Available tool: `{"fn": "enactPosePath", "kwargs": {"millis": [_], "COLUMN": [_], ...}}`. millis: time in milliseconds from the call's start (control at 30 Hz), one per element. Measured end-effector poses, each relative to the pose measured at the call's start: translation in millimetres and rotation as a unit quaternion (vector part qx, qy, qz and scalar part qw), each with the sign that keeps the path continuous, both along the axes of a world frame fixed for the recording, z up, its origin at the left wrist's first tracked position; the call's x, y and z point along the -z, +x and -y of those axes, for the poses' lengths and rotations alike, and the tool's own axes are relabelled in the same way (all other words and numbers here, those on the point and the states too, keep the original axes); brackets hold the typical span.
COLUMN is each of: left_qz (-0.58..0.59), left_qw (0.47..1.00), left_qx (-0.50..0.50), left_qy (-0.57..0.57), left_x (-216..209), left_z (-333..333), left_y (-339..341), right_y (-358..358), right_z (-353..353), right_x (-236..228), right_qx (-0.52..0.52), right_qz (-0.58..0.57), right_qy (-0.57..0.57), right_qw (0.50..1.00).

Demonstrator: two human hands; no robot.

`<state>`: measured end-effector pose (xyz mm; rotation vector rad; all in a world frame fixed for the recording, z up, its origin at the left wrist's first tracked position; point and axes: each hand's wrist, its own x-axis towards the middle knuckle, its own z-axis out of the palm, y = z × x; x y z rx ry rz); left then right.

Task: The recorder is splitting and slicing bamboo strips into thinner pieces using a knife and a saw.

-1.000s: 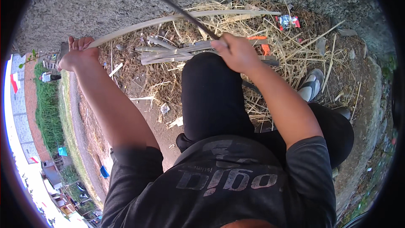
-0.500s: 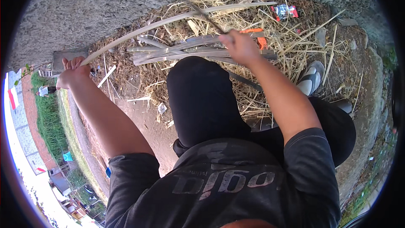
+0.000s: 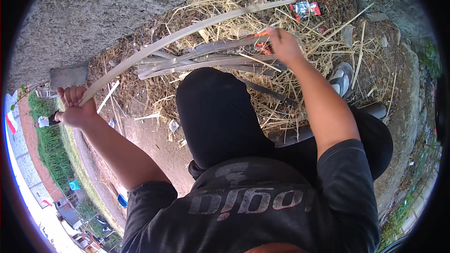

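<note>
Left grip (image 3: 75, 107) around one strip (image 3: 187, 33)

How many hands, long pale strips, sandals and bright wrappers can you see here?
Hands: 2, left hand and right hand
Long pale strip, held by the left hand: 1
Grey sandal: 1
Red and silver wrapper: 1
Total: 5

- The left hand (image 3: 77, 107) is closed around one end of a long pale bamboo strip (image 3: 187, 30), which arcs across the straw-covered ground (image 3: 323, 51).
- The right hand (image 3: 283, 44) is down over a bundle of grey strips (image 3: 201, 61) beside the raised black-clad knee (image 3: 218, 112).
- An orange tool (image 3: 262, 47) lies just beside the right hand.
</note>
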<state>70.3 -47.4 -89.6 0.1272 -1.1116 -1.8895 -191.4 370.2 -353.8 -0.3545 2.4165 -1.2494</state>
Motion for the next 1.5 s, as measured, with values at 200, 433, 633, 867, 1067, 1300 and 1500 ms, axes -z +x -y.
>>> {"fn": "enactPosePath", "kwargs": {"millis": [200, 433, 633, 867, 1067, 1300, 1500], "left_qz": [0.005, 0.017, 0.007, 0.001, 0.015, 0.083, 0.067], "left_qw": [0.997, 0.999, 0.998, 0.993, 0.999, 0.985, 0.981], "left_qx": [0.031, 0.003, 0.012, 0.057, -0.019, -0.153, -0.18], "left_qy": [-0.074, -0.044, -0.061, -0.104, -0.048, -0.016, 0.017], "left_x": [-27, -5, 3, -14, 2, -13, -28], "left_z": [-5, -1, -3, -1, -16, -46, -70], "left_y": [-10, -4, 7, 0, 3, -7, -19], "right_y": [32, -4, -25, 18, -33, 6, 37], "right_z": [47, -7, -27, 37, -34, 33, 54], "right_x": [-21, 25, 3, 5, 54, 13, 15], "right_qx": [-0.232, -0.034, -0.002, -0.156, -0.018, -0.051, -0.102], "right_qz": [-0.005, 0.014, 0.061, -0.031, -0.046, 0.075, -0.068], "right_qy": [-0.142, 0.043, 0.103, -0.02, 0.237, -0.122, -0.024], "right_qw": [0.962, 0.998, 0.993, 0.987, 0.97, 0.988, 0.992]}}
